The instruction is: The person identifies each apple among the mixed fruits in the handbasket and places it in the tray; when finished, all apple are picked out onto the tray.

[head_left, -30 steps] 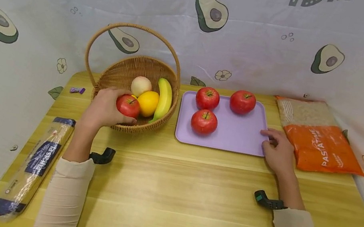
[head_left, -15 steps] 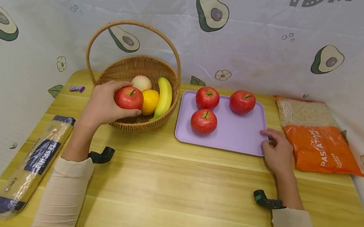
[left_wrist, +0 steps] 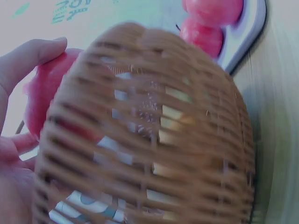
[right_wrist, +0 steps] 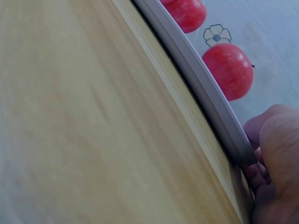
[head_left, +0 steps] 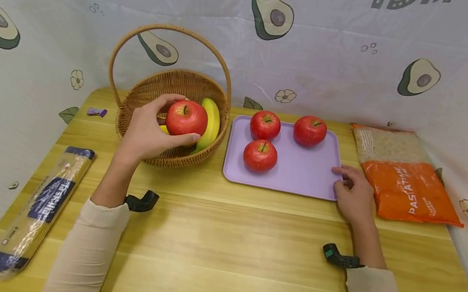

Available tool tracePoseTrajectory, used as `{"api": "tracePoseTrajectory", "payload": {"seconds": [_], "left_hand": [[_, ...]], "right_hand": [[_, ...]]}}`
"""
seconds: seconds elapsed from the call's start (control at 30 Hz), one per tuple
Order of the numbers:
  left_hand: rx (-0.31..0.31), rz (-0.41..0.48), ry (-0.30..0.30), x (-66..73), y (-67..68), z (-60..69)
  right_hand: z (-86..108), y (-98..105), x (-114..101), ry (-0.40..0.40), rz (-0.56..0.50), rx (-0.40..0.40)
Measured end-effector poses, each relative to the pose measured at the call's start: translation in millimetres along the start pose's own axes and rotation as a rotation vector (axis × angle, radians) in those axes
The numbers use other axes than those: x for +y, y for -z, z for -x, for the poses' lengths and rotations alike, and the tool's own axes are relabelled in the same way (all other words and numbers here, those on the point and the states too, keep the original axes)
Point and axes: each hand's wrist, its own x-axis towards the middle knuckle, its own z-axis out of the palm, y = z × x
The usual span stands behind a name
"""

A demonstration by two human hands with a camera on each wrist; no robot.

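My left hand (head_left: pixel 150 126) holds a red apple (head_left: pixel 187 118) between thumb and fingers, above the front of the wicker basket (head_left: pixel 175 160). A banana (head_left: pixel 211 124) lies in the basket to the right of that apple; the other fruit there is mostly hidden behind the apple and hand. In the left wrist view the basket's weave covers part of the held apple (left_wrist: pixel 46 93). At the right end of the lilac tray (head_left: pixel 304 171) my right hand (head_left: pixel 354 193) grips the rim near the front corner. Three red apples (head_left: pixel 260 156) stand on the tray.
An orange-and-clear bag of pasta (head_left: pixel 409 190) lies right of the tray. On the left are a long packet of spaghetti (head_left: pixel 41 208) and a small purple wrapped sweet (head_left: pixel 97 112). The basket's tall handle (head_left: pixel 179 30) arches over its opening. A patterned cloth hangs behind the table.
My left hand has lifted the apple from among the basket's fruit and carried it slightly to the right, over the orange-yellow fruit. The right hand stays at the tray's edge.
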Motion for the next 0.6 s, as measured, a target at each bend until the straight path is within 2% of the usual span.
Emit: {"api": "tracePoseTrajectory", "payload": {"seconds": [0.17,0.27,0.5,0.6], "left_hand": [[-0.035,0.061,-0.034,11.4,-14.6,-0.9],[-0.035,0.1,-0.06,19.0,-25.3,-0.4],[-0.008,0.217,-0.156,37.3,-58.8,3.4],[-0.024,0.248,-0.177,46.0,-73.5,5.2]], "right_hand": [[1.1,1,1,0.003,0.0,0.003],[1.5,1,0,0.006,0.003,-0.005],[1.6,2,-3,0.025,0.006,-0.006],[2.3,3,-4,0.029,-0.001,0.0]]}}
